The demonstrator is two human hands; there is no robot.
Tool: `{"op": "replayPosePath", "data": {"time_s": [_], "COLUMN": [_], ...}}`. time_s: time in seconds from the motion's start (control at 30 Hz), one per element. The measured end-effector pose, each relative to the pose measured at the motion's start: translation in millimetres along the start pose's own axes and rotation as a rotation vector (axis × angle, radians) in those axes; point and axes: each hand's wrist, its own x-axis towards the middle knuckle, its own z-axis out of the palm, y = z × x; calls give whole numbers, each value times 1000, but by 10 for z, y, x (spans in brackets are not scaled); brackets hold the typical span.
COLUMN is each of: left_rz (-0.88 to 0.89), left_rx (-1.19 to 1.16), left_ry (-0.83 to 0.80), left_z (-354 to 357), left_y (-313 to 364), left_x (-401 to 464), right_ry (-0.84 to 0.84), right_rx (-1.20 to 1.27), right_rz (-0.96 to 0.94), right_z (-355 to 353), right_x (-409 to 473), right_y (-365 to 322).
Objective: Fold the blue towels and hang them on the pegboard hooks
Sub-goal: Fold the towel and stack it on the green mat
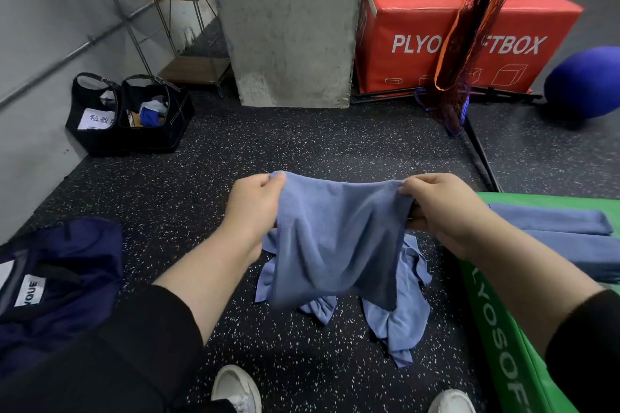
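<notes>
The left hand (250,208) and the right hand (443,208) hold a blue towel (335,245) up over the speckled floor (302,151). The left fingers (273,182) are curled and pinch the towel's upper left corner; the right fingers (414,189) are curled round its upper right corner. The top edge sags a little between the two sets of fingers, and the cloth hangs down from them in soft folds. Below the fingers, more blue towels (402,318) lie crumpled on the floor, partly hidden by the hanging one. To the right of the right fingers, folded towels (550,221) lie flat on a green box (496,329), just beyond the wrist. Far beyond the fingers stand a concrete pillar (288,23) and a red box (419,30), with a blue ball (583,84) at the right edge. Beyond the left fingers, two black bags (131,117) sit against the wall. Below and to the left of the left fingers lies a navy garment (63,271). Two white shoes (236,389) show at the bottom edge.
</notes>
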Motion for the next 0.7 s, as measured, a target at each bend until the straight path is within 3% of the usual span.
{"op": "replayPosePath", "data": {"time_s": [0.2,0.4,0.7], "left_rz": [223,385,486], "left_rx": [64,243,336], "left_ry": [-78,-24,26], "left_z": [311,540,626], "left_y": [56,135,91], "left_x": [-183,-308,-290], "right_ry": [-77,-130,-130], "right_rx": [92,239,384], "right_rz": [52,94,142], "right_z": [245,469,584], "right_x": [-12,-14,50], "right_y": [14,-49,-61]}}
